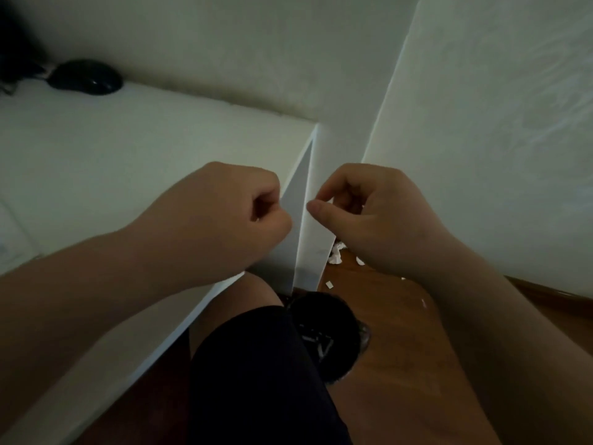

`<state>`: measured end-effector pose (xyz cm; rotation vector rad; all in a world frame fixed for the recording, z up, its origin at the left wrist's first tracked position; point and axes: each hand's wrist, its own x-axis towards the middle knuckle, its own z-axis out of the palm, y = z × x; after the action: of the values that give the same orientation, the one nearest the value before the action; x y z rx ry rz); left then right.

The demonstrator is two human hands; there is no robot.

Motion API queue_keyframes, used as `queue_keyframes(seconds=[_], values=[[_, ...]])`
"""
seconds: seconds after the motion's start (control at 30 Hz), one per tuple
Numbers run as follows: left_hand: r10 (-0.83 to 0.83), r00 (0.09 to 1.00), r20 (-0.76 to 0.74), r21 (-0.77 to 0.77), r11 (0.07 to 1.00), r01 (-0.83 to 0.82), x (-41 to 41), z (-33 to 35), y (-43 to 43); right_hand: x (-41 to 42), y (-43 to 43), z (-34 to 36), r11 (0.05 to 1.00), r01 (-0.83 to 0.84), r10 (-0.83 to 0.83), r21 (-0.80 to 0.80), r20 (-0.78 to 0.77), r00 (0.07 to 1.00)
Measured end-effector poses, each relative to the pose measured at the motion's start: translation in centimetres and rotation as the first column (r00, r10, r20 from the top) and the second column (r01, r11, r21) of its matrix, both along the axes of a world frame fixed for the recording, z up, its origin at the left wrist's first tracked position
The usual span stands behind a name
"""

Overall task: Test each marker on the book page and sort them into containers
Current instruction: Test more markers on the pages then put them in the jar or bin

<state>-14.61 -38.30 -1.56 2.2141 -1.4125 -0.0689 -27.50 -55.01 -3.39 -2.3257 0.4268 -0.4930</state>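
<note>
Your left hand (pixel 224 207) is fisted, seemingly empty. Your right hand (pixel 369 213) curls thumb toward forefinger, and I cannot tell if it pinches anything. No marker, book or containers show, so look back over the desk (pixel 128 149), toward the mouse (pixel 86 77), first.

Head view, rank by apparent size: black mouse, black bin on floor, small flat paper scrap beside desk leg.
1. black bin, partly hidden by the knee
2. black mouse, farther from camera, so real size unsure
3. paper scrap
</note>
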Motion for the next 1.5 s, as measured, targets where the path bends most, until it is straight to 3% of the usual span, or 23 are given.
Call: queue_keyframes(seconds=[0.27,0.43,0.7,0.83,0.93,1.2,1.5], values=[[0.169,0.982,0.077,0.027,0.985,-0.172,3.6,2.2,7.7,7.2,6.0,2.2,0.966,-0.260,0.260,0.004,0.055,0.964],[0.343,0.937,0.062,0.020,0.938,-0.345,7.0,3.3,15.4,13.1,12.2,3.8,0.898,-0.431,0.436,-0.086,0.048,0.899],[0.667,0.742,0.067,-0.025,0.745,-0.667,13.2,3.2,28.8,23.4,23.4,6.4,0.756,-0.632,0.632,-0.170,-0.062,0.772],[0.749,0.659,0.066,-0.051,0.662,-0.748,15.0,1.8,32.7,27.7,27.8,6.5,0.712,-0.679,0.666,-0.181,-0.133,0.734],[0.755,0.650,0.083,-0.056,0.655,-0.754,16.2,0.6,33.5,31.0,30.1,5.9,0.698,-0.668,0.634,-0.259,-0.212,0.744],[0.668,0.711,0.218,-0.028,0.733,-0.680,17.0,-0.2,33.7,40.6,30.0,3.7,0.658,-0.457,0.323,-0.598,-0.324,0.889],[0.681,0.697,0.225,-0.034,0.721,-0.692,17.0,-0.2,33.6,42.6,30.2,2.9,0.614,-0.423,0.233,-0.666,-0.359,0.904]])
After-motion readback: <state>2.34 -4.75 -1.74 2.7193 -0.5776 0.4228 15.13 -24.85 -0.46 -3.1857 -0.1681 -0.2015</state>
